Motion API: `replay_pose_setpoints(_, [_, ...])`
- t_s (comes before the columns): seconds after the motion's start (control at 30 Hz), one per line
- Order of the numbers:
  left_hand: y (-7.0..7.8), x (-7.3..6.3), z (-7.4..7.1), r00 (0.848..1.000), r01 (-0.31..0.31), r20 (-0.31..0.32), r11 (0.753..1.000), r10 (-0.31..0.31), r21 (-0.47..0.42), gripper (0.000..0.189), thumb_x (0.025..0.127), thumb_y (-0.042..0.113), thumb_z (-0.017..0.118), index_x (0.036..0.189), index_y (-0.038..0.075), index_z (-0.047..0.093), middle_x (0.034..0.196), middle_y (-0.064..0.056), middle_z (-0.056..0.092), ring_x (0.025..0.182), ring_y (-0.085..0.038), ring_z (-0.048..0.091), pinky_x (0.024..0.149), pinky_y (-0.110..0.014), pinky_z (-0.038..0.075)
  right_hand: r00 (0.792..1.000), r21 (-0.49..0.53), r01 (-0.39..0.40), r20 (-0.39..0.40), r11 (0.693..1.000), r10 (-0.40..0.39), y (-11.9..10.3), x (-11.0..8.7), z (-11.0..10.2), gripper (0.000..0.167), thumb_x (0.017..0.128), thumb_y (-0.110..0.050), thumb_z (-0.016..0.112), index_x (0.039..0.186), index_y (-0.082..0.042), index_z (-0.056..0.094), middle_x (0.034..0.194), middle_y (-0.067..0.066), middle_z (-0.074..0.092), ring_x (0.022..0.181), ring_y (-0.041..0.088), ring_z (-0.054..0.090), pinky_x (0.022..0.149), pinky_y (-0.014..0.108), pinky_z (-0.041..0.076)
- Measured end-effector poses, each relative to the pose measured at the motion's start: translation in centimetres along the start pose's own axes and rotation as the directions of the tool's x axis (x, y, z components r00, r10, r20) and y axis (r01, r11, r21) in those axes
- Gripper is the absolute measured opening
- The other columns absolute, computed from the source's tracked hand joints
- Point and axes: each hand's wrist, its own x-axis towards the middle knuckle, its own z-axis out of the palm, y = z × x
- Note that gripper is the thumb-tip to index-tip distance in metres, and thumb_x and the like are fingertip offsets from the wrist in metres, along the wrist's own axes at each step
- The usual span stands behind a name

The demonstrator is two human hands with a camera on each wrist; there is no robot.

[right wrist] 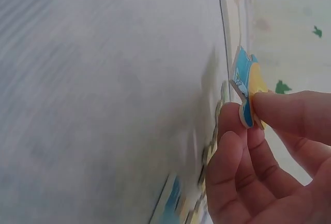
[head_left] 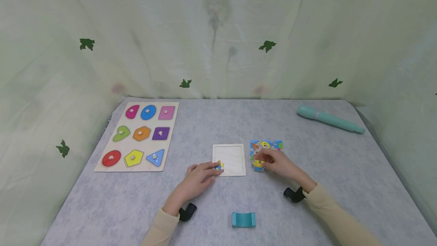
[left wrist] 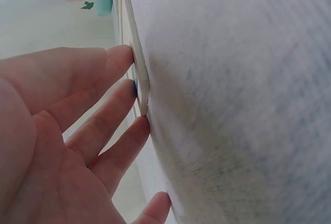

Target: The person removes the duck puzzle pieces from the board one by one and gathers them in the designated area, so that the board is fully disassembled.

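My right hand (head_left: 280,164) pinches a blue-and-yellow jigsaw piece (right wrist: 247,87) between thumb and fingers, raised off the table in the right wrist view. Beneath and behind it lies a cluster of colourful jigsaw pieces (head_left: 275,144), partly hidden by the hand. To their left is a pale wooden puzzle tray (head_left: 244,160) with a raised rim. One small blue-and-yellow piece (head_left: 220,167) sits in its near left corner. There my left hand (head_left: 197,182) rests with fingers extended, fingertips on that piece and along the tray's edge (left wrist: 139,63).
A wooden board (head_left: 138,151) with several knobbed coloured shapes lies at the left. At the far right is a teal baton-like object (head_left: 329,119). A small teal curved holder (head_left: 244,220) stands near the front. Patterned fabric (head_left: 218,48) hangs behind the table.
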Motion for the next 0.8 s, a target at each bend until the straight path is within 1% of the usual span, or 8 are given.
replay_pose_setpoints(0.07, [0.0, 0.0, 0.0, 1.0, -0.001, -0.002, 1.0, 0.001, -0.006, 0.031, 0.096, 0.008, 0.056, 0.126, 0.007, 0.064, 0.142, -0.007, 0.047, 0.131, -0.029, 0.04, 0.102, -0.062, 0.015, 1.0, -0.013, -0.005, -0.008, 1.0, 0.004, 0.4, -0.4, -0.4, 0.019, 0.085, 0.003, 0.063, 0.1, -0.008, 0.066, 0.087, 0.001, 0.059, 0.075, 0.017, 0.05, 0.064, 0.027, 0.043])
replay_pose_setpoints(0.23, [0.0, 0.0, 0.0, 1.0, -0.005, -0.005, 1.0, 0.005, -0.01, 0.031, 0.096, 0.008, 0.056, 0.126, 0.007, 0.064, 0.142, -0.007, 0.048, 0.131, -0.029, 0.04, 0.101, -0.062, 0.015, 1.0, -0.057, -0.029, -0.015, 0.998, 0.028, 1.1, -1.3, -1.1, 0.017, 0.086, 0.002, 0.063, 0.098, -0.009, 0.065, 0.085, -0.001, 0.057, 0.075, 0.015, 0.049, 0.064, 0.026, 0.044])
replay_pose_setpoints(0.37, [0.0, 0.0, 0.0, 1.0, -0.008, -0.009, 1.0, 0.008, -0.017, 0.031, 0.096, 0.008, 0.056, 0.126, 0.007, 0.064, 0.142, -0.008, 0.048, 0.131, -0.029, 0.04, 0.101, -0.061, 0.015, 0.999, -0.061, -0.05, -0.01, 0.997, 0.049, 1.1, -1.6, -1.4, 0.016, 0.086, 0.003, 0.062, 0.097, -0.009, 0.065, 0.083, -0.002, 0.055, 0.076, 0.017, 0.048, 0.065, 0.026, 0.043])
replay_pose_setpoints(0.5, [0.0, -0.1, -0.1, 1.0, -0.01, -0.013, 1.0, 0.01, -0.025, 0.03, 0.096, 0.008, 0.055, 0.125, 0.007, 0.064, 0.142, -0.008, 0.048, 0.131, -0.031, 0.039, 0.101, -0.061, 0.015, 0.999, -0.077, -0.054, -0.004, 0.996, 0.054, 1.0, -1.7, -1.5, 0.016, 0.086, 0.003, 0.061, 0.097, -0.009, 0.066, 0.083, -0.003, 0.055, 0.076, 0.016, 0.048, 0.066, 0.027, 0.043])
replay_pose_setpoints(0.67, [0.0, -0.1, -0.1, 1.0, -0.007, -0.013, 1.0, 0.007, -0.02, 0.03, 0.097, 0.008, 0.055, 0.125, 0.007, 0.064, 0.142, -0.007, 0.048, 0.131, -0.031, 0.039, 0.101, -0.061, 0.015, 0.999, -0.128, -0.031, -0.028, 0.991, 0.028, 0.7, -1.6, -1.3, 0.016, 0.086, 0.003, 0.063, 0.094, -0.009, 0.066, 0.082, -0.003, 0.056, 0.075, 0.014, 0.048, 0.066, 0.027, 0.044])
replay_pose_setpoints(0.8, [0.1, -0.1, 0.0, 1.0, -0.002, -0.014, 1.0, 0.002, -0.028, 0.03, 0.096, 0.008, 0.055, 0.125, 0.007, 0.064, 0.142, -0.008, 0.048, 0.131, -0.03, 0.04, 0.101, -0.061, 0.015, 0.998, -0.21, -0.016, -0.061, 0.978, 0.003, 0.5, -1.6, -0.9, 0.017, 0.083, 0.006, 0.065, 0.091, -0.009, 0.066, 0.08, -0.003, 0.057, 0.073, 0.012, 0.049, 0.065, 0.027, 0.045])
